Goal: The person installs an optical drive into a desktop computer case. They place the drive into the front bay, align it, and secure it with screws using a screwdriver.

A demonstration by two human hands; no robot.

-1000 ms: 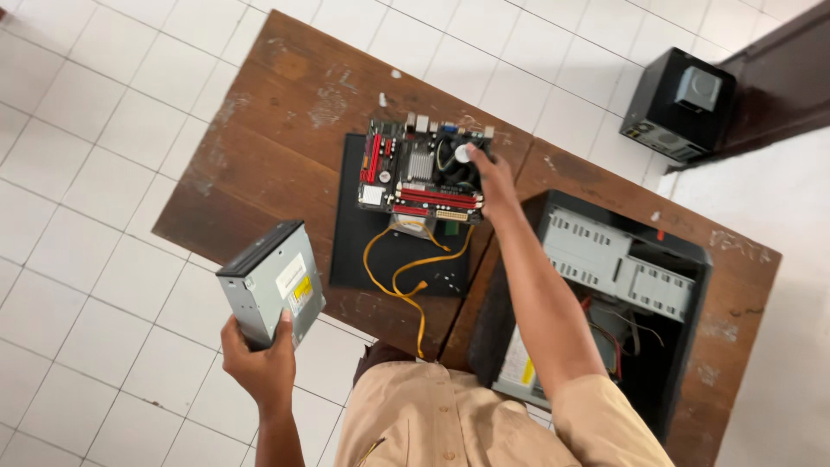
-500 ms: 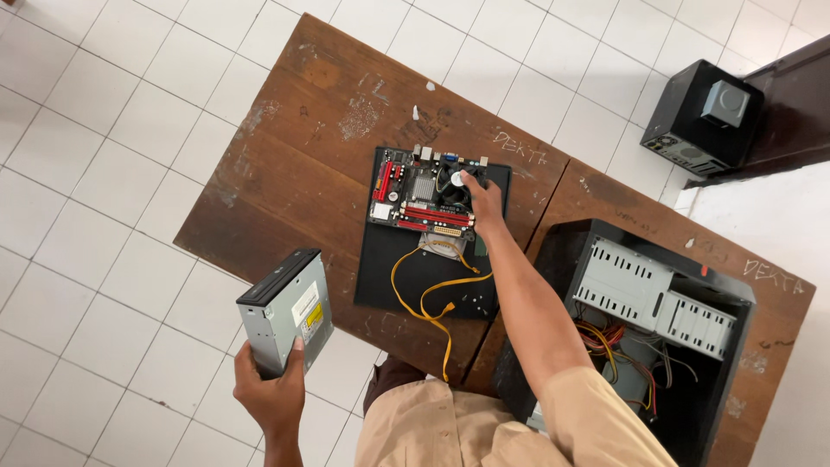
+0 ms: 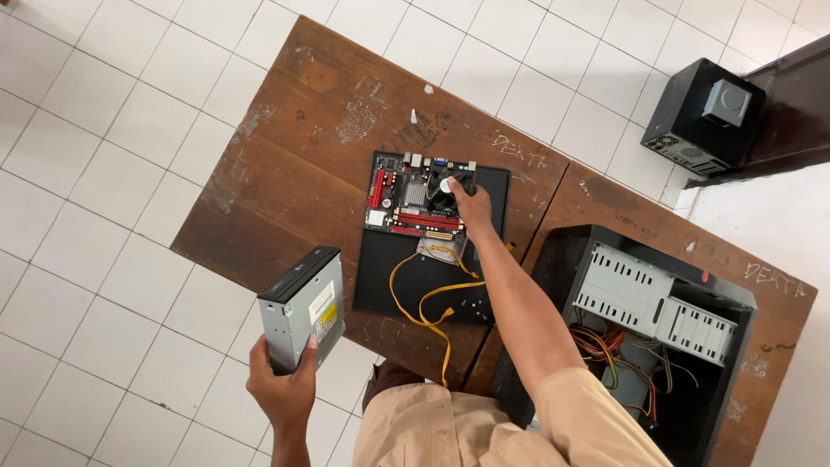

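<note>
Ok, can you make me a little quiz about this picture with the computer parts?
1. True or false: the left hand holds the grey drive box out over the floor, off the wooden table.
2. What does the right hand rest on? A) the open computer case B) the motherboard C) the black box on the floor
3. What colour are the loose cables lying on the black mat?

Key: 1 true; 2 B; 3 yellow.
</note>
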